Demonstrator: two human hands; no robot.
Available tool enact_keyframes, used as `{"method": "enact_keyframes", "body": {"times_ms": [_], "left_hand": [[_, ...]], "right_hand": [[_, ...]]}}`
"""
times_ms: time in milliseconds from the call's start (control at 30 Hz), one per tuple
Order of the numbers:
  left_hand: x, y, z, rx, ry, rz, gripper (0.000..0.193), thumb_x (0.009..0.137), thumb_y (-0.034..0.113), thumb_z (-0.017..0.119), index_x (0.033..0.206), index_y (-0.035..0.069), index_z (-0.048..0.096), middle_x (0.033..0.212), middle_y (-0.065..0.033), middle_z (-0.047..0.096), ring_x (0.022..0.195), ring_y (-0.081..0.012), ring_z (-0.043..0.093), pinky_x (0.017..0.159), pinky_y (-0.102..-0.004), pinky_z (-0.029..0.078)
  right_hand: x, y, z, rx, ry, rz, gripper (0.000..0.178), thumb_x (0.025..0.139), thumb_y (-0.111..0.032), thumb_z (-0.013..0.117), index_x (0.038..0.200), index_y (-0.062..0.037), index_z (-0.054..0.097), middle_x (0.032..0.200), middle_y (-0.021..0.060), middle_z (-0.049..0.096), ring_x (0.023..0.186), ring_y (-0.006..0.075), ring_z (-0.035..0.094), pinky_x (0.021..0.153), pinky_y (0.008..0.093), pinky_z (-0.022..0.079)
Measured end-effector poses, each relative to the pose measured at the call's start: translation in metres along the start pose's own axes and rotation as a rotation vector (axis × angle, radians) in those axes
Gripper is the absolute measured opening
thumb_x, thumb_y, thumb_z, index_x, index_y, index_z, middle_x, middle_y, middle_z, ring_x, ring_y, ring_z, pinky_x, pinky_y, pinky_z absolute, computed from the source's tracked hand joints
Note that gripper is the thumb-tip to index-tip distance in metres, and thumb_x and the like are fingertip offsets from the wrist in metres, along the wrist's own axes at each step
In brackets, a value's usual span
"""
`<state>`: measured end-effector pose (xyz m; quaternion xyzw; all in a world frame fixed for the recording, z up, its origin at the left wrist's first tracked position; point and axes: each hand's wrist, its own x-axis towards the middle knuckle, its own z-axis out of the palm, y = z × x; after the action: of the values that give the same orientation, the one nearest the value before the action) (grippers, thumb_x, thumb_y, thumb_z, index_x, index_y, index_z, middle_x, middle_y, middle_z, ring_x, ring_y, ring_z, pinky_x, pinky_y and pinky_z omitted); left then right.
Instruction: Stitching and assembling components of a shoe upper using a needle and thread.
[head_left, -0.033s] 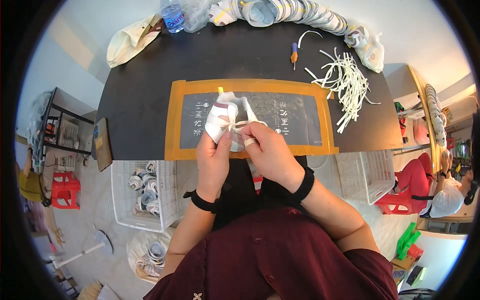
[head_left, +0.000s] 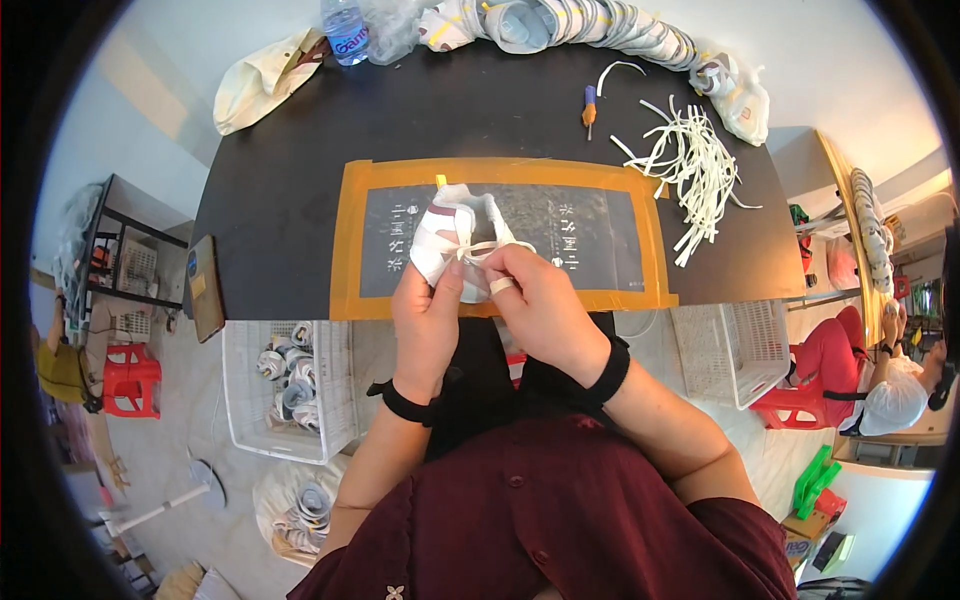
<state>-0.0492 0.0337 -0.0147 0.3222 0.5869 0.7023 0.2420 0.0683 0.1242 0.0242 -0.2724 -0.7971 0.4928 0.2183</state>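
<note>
A small white shoe upper (head_left: 432, 232) with mauve and pale pink panels and a yellow tab is held just above the mat near the table's front edge. My left hand (head_left: 428, 322) is closed on its near left side, thumb pressed by the lacing. A cream shoelace (head_left: 477, 247) forms loops across the front of the upper. My right hand (head_left: 545, 312) pinches the lace at the right, with a pale band round one finger. Its fingers hide part of the upper and the lace ends. Underneath lies a grey mat (head_left: 610, 235) edged with orange tape.
Loose white laces (head_left: 695, 175) are heaped at the right of the dark table (head_left: 270, 190), near an awl-like tool (head_left: 589, 112). Nested shoe uppers (head_left: 600, 25) line the back. A phone (head_left: 205, 290) lies left. White crates (head_left: 340, 400) stand below; a co-worker (head_left: 890, 395) sits far right.
</note>
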Motion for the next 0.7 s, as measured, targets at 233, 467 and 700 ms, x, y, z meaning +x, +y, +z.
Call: {"method": "enact_keyframes", "body": {"times_ms": [233, 467, 700], "left_hand": [[-0.001, -0.004, -0.002, -0.014, -0.003, 0.014, 0.034, 0.099, 0.011, 0.057, 0.131, 0.0, 0.055, 0.121, -0.0062, 0.062, 0.109, -0.0124, 0.057, 0.092, -0.0291, 0.047], [0.0, -0.003, -0.003, -0.025, -0.041, -0.043, 0.035, 0.098, 0.007, 0.057, 0.132, -0.001, 0.053, 0.123, -0.0065, 0.061, 0.111, -0.0129, 0.057, 0.094, -0.029, 0.046], [-0.002, -0.005, -0.005, -0.088, -0.035, -0.052, 0.035, 0.098, 0.004, 0.055, 0.132, -0.001, 0.053, 0.123, -0.0064, 0.061, 0.111, -0.0124, 0.057, 0.093, -0.0283, 0.046]], "right_hand": [[0.001, 0.003, -0.003, -0.007, 0.006, 0.005, 0.013, 0.094, -0.005, 0.052, 0.103, -0.0001, 0.059, 0.089, 0.012, 0.064, 0.081, 0.0202, 0.062, 0.075, 0.0326, 0.05], [0.005, 0.004, -0.004, 0.004, 0.002, -0.004, 0.013, 0.091, -0.008, 0.051, 0.099, -0.0007, 0.058, 0.093, 0.0234, 0.064, 0.086, 0.0411, 0.063, 0.076, 0.0444, 0.051], [0.01, 0.002, -0.005, -0.084, -0.064, -0.039, 0.01, 0.089, -0.007, 0.052, 0.095, -0.0012, 0.057, 0.09, 0.025, 0.064, 0.086, 0.0442, 0.062, 0.076, 0.0481, 0.049]]}}
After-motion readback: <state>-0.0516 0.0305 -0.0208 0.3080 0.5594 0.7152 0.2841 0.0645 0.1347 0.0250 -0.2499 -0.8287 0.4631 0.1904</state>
